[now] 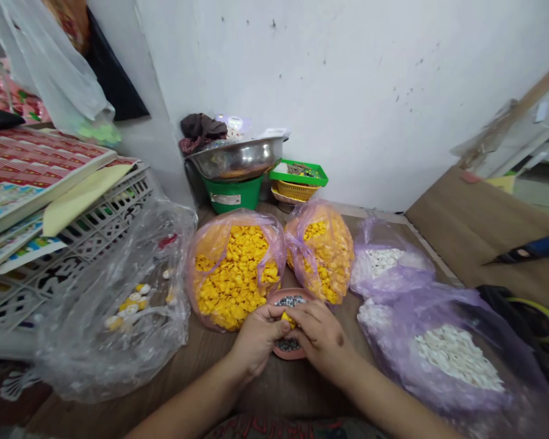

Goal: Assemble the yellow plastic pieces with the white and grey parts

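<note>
Both my hands meet over a pink dish (pixel 287 354) of small silvery metal pieces (pixel 289 301). Between their fingertips is a small yellow plastic piece (pixel 288 318); the fingers hide much of it. My left hand (pixel 259 340) pinches it from one side and my right hand (pixel 319 334) from the other. Just beyond stands an open bag of yellow pieces (pixel 238 274), with a second bag of yellow pieces (pixel 322 250) to its right. White round pieces (pixel 457 356) fill a purple bag near my right arm.
At left lies a clear bag (pixel 132 341) with several yellow-and-white pieces, beside a white crate (pixel 96 219) stacked with printed sheets. By the wall are a metal bowl (pixel 240 160) on a green tub (pixel 233 195) and a green tray (pixel 302 174). Cardboard (pixel 480 225) stands at right.
</note>
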`<state>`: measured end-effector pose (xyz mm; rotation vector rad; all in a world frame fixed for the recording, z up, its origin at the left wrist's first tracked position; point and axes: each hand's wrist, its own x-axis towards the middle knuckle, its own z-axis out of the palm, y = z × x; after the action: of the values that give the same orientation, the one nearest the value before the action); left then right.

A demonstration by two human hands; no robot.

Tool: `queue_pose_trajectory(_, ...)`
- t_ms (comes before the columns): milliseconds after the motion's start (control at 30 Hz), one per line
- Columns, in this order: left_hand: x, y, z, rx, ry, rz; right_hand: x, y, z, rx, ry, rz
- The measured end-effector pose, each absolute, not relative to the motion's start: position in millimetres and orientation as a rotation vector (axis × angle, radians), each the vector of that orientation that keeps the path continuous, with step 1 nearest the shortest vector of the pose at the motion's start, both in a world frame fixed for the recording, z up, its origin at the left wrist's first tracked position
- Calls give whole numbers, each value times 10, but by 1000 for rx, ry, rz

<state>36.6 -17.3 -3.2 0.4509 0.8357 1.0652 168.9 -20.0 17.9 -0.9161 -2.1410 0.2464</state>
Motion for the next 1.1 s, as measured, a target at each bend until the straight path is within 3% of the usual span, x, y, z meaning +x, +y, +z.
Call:
queue_pose_trajectory(467, 373, -192, 24, 592, 1002, 1087, 1729, -273, 229, -960, -2348, 95)
queue_pose_trajectory(833, 405, -204, -36, 408, 794, 1027, 1774, -236, 107, -1067, -2126, 249)
queue_pose_trajectory(967, 413, -207, -48, 308, 711, 890, 1791, -245, 183, -1226, -2257, 117)
queue_pose_trajectory(1100, 402, -210, -41, 303, 691, 797, 1822, -244, 172, -1103, -2410, -36)
